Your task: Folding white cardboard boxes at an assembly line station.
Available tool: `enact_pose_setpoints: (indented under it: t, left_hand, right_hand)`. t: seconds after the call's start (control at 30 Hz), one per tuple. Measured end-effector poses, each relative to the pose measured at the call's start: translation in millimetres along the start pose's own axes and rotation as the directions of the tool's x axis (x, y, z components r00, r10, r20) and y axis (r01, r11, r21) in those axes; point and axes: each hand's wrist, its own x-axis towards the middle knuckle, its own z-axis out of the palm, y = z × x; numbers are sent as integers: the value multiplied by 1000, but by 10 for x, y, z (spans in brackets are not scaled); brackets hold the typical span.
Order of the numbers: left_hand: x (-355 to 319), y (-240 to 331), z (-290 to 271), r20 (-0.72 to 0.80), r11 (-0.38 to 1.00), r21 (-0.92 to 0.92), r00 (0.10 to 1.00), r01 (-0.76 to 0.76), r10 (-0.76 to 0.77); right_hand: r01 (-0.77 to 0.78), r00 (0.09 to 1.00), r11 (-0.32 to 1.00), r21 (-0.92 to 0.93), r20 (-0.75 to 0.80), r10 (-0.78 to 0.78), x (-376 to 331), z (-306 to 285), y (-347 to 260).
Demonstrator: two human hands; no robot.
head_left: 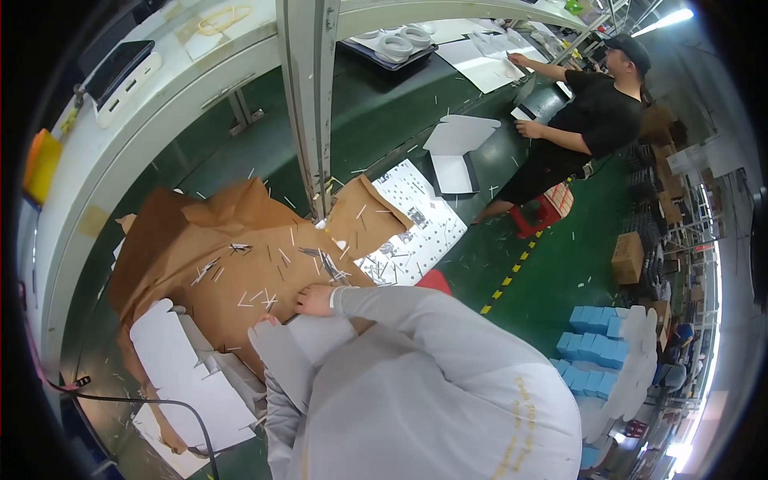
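Note:
Against my body I have a white cardboard box (282,352) with its panel raised. The fingers of my left hand (267,319) curl over the panel's top edge; the rest of that hand is hidden behind it. At the box's far edge rests my right hand (314,301), closed on the cardboard with its fingers bent. Just beyond both hands, brown wrapping paper (240,260) is spread out, strewn with thin white and dark strips (268,300). A metal tool that looks like tweezers or pliers (326,262) lies near my right hand.
White cardboard blanks (192,376) are stacked at the left. A metal post (308,104) rises beyond the paper. An open white box (456,156) sits on the floor, near a co-worker (596,120) on a red stool (544,210). Blue boxes (592,352) stand at the right.

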Motion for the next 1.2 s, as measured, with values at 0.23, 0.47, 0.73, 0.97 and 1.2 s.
enact_pose_setpoints:
  t: [0.23,0.47,0.73,0.97,1.2]
  left_hand:
    - [318,1260,-1576,-227,736,660,894,-151,387]
    - [-56,12,-415,187,464,-830,938,311,-294]
    - [250,420,-1425,-98,356,-921,792,157,-603]
    - [-702,-617,-2121,-507,643,280,678,713,-532]
    - [-710,-25,-2056,-224,687,274,739,673,-635]
  right_hand:
    - [53,962,993,-102,274,-23,-309,-474,182]
    - [-128,965,983,-128,211,153,-230,-358,-48]
    - [-551,671,819,-160,-668,321,-796,-671,310]
    - [-940,167,227,255,-237,957,-2652,-1218,1779]
    - [-589,467,595,547,-371,803,-1371,-446,920]
